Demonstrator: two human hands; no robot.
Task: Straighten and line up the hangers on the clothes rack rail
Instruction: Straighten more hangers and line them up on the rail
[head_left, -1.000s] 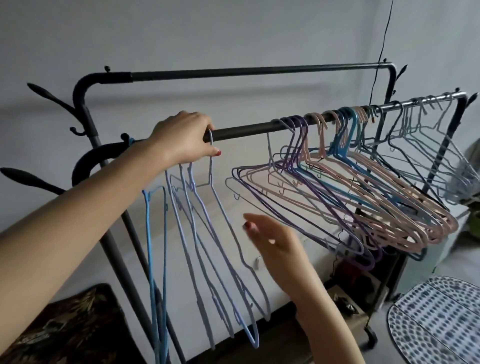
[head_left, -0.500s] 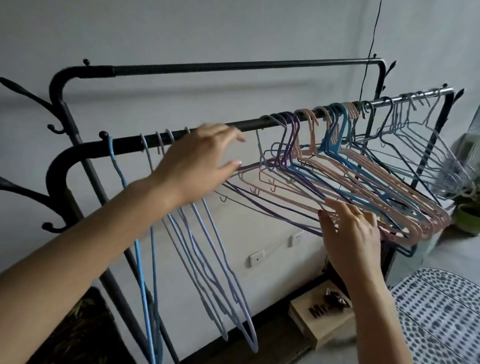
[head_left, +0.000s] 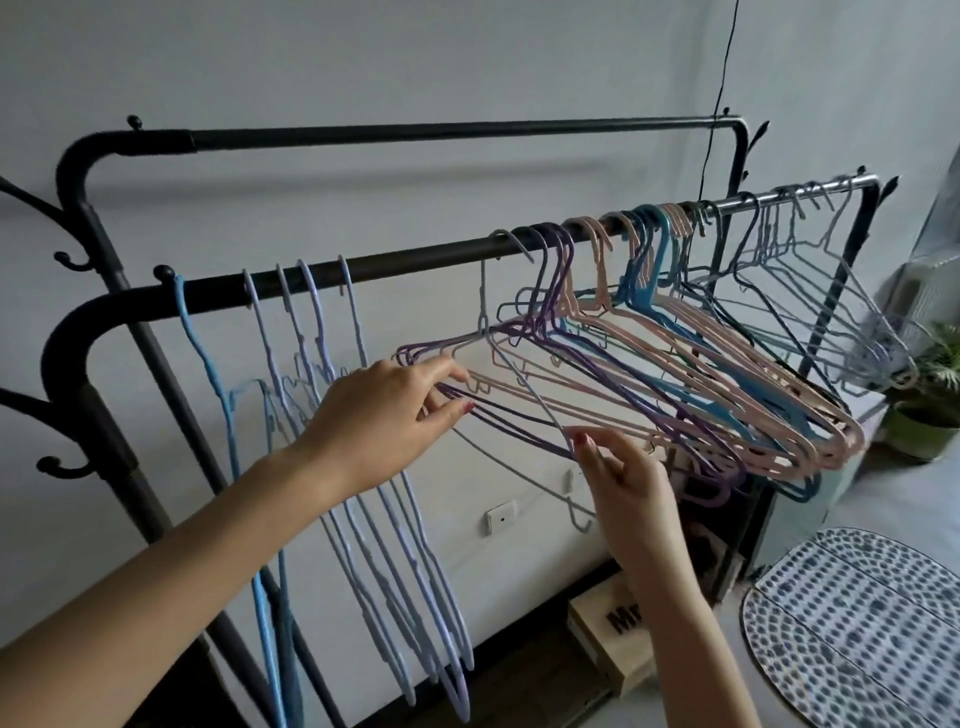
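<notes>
A dark clothes rack rail (head_left: 415, 262) runs from lower left to upper right. At its left end a blue hanger (head_left: 208, 364) and several lilac hangers (head_left: 317, 332) hang straight down. Further right, purple hangers (head_left: 524, 364), pink hangers (head_left: 737, 395) and blue ones lie skewed in a tangled bunch. Grey wire hangers (head_left: 831, 291) crowd the far right end. My left hand (head_left: 389, 415) pinches the left ends of the purple hangers. My right hand (head_left: 623, 478) pinches the sloping arm of a pale grey hanger (head_left: 485, 312) hooked on just left of the bunch.
A second, higher rail (head_left: 415, 132) runs behind, with coat hooks (head_left: 67, 260) on the left post. On the floor are a wooden box (head_left: 613, 639) and a patterned mat (head_left: 857, 634). A potted plant (head_left: 930, 410) stands at the right. A black cord (head_left: 719, 93) hangs down.
My left hand left the rail and dropped down and right onto the purple hangers' ends. My right hand shifted left from the pink bunch to the pale grey hanger.
</notes>
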